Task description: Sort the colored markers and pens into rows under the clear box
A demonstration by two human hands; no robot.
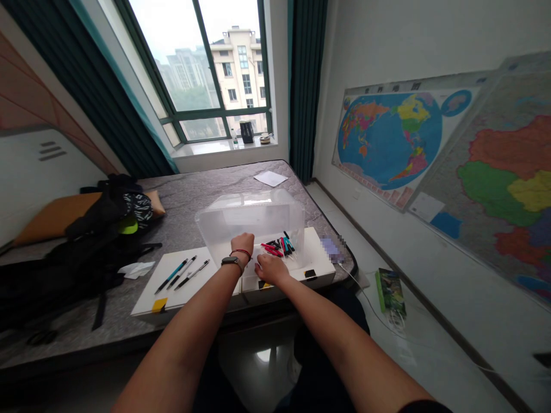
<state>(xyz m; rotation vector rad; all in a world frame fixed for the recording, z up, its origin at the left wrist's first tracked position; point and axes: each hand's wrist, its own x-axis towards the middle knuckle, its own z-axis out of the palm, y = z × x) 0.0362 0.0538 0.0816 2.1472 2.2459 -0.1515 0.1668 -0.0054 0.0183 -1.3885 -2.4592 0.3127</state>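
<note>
A clear plastic bin (249,221) stands on white boards (172,292) at the near edge of a grey mattress (198,195). My left hand (242,244), with a black watch and a red cord on the wrist, is closed over the bin's near rim. My right hand (270,268) lies beside it at the rim, fingers curled; what it holds is hidden. Several red, blue and black pens (278,246) lie in a heap in the bin just past my right hand. Three more pens (183,273) lie side by side on the left board.
A black backpack (90,241) and an orange cushion (55,217) fill the mattress's left side. A sheet of paper (271,178) lies near the window. A green book (391,291) and a white cable are on the floor at right. Maps hang on the right wall.
</note>
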